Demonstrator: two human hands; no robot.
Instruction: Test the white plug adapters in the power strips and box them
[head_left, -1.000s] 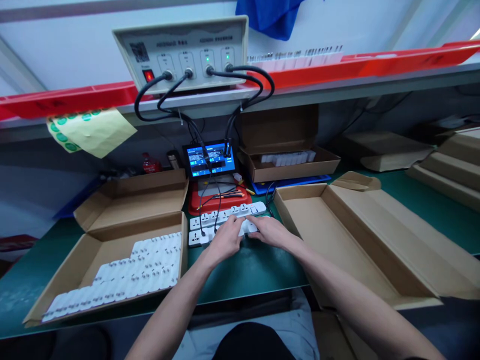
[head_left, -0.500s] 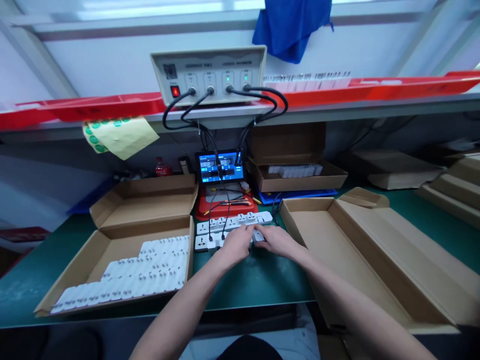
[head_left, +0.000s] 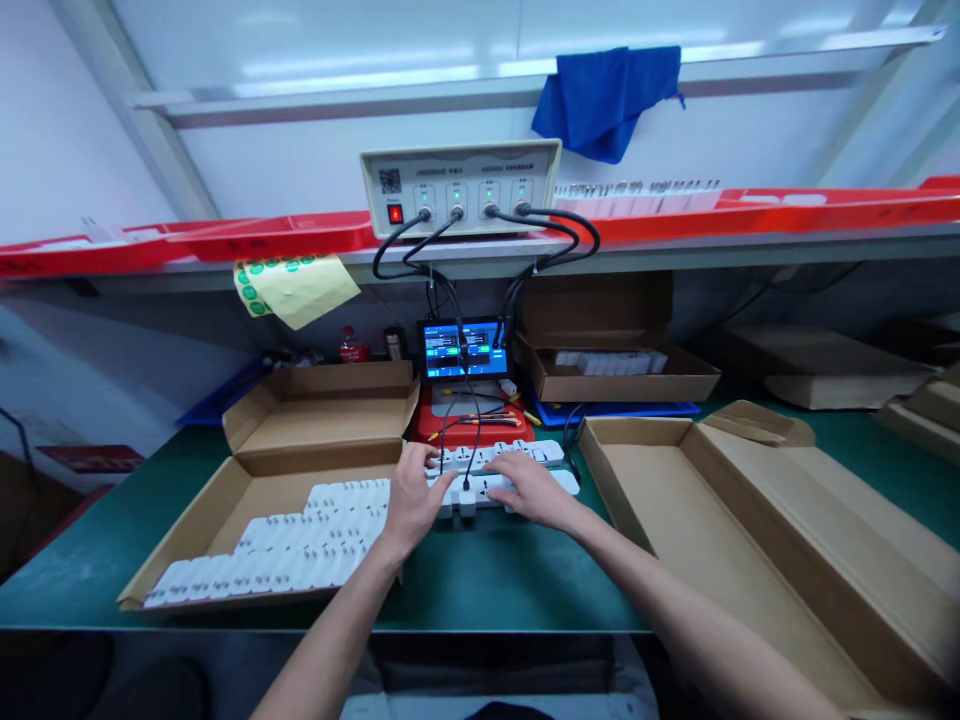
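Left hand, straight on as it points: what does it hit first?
The far white power strip, near its left end. The fingertips of the left hand look to be at it already, perhaps touching, but depth is unclear from this view.

Left hand (head_left: 411, 500) and right hand (head_left: 531, 490) lie palm-down, seemingly half-curled.

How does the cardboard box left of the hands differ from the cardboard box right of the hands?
The left box holds rows of white power strips, while the right box shows only bare cardboard inside. The left box's lid stands up at the back; the right box's lid lies folded out to the right. Both are open cardboard boxes on the green bench.
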